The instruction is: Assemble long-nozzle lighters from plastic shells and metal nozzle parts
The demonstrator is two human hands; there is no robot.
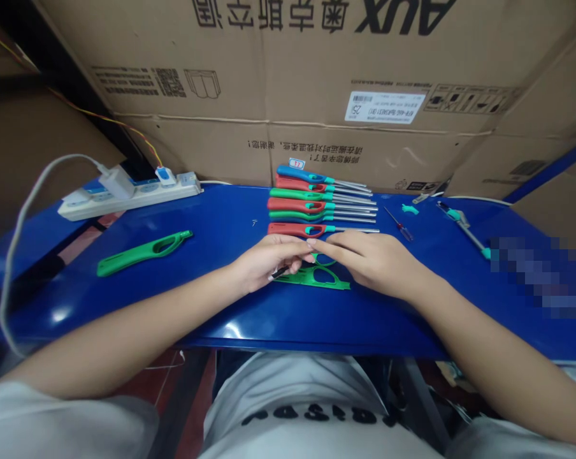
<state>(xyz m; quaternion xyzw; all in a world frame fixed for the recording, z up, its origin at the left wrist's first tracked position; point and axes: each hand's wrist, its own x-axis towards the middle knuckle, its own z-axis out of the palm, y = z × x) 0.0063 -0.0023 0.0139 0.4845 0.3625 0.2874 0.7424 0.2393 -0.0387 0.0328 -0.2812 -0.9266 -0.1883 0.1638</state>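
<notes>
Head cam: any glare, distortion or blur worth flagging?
Head view: white glare on the blue table near its front edge; wide-angle distortion bows that edge; a pixelated block hides the right end; the utility lighters look sharp.

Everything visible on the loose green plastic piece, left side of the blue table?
The long green plastic lighter-handle shell looks like moulded, slightly glossy plastic. It is wide at its lower-left end and tapers to a narrow upper-right tip, with an elongated opening near that tip. It lies flat and alone, angled across the blue table, left of the row of assembled lighters. Only the table touches it. No metal nozzle shows on it.
</notes>
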